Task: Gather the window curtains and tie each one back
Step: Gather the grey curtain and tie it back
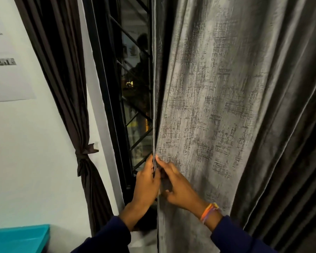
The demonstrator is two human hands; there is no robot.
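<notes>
curtain (217,106) of grey cloth hangs over the window's right side, its left edge pinched by left hand (147,181) and right hand (177,187), each grip closed on it, likely to start gathering.

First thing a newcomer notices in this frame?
Both hands meet at the leading edge of the big grey patterned curtain, centre frame: left hand and right hand pinch its hem. At left, the dark curtain already hangs tied back against the white wall, baring the black window grille.
</notes>
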